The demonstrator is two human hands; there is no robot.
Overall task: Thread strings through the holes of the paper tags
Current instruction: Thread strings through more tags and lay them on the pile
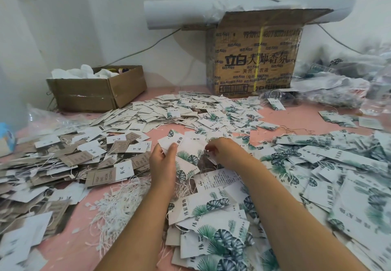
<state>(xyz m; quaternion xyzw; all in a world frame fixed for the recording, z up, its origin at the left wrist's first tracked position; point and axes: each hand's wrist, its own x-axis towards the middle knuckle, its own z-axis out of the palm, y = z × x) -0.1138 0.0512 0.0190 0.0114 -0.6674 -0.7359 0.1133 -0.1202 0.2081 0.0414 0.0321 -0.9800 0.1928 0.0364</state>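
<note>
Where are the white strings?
The white strings lie on the pink table, lower centre-left of the head view, just left of the left forearm, below the brown tags.

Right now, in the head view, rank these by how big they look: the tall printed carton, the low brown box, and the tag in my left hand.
1. tall printed carton
2. low brown box
3. held tag, gripped by the left hand; it looks smallest despite being nearest the camera.

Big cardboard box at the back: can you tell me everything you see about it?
The big cardboard box is brown, printed with black Chinese writing, with a yellow strap down its front. It stands upright on the pink surface by the white wall, top flaps open. A white paper roll lies across its top, and paper tags reach its foot.
</note>
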